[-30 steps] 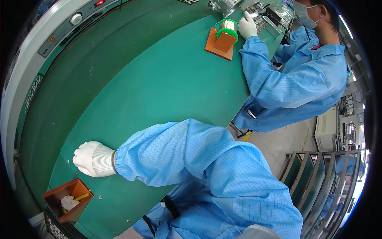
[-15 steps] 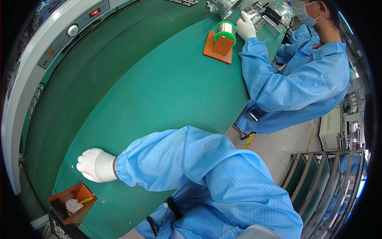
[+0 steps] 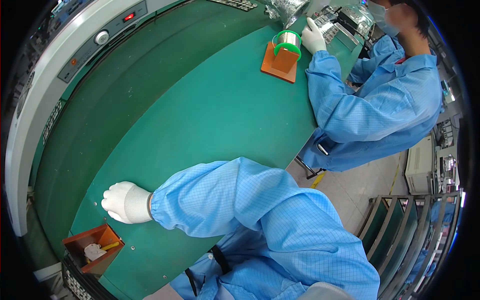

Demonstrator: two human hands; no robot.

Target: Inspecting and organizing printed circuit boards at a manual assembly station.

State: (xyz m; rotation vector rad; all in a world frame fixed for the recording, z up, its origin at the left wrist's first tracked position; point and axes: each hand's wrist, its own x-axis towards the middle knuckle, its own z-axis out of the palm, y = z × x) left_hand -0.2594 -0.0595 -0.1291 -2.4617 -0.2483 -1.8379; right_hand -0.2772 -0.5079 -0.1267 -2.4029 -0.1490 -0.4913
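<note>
We see an orange bin (image 3: 106,259) at the corner of the green table (image 3: 210,120), farther off a wire spool (image 3: 289,39), then a co-worker (image 3: 370,107). Our right hand (image 3: 125,202) — a curled fist, palm hidden — is near the bin; our left hand is out of view.

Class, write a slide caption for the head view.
The wearer's curled, white-gloved hand over a smooth green tabletop near an open brown box.
</note>
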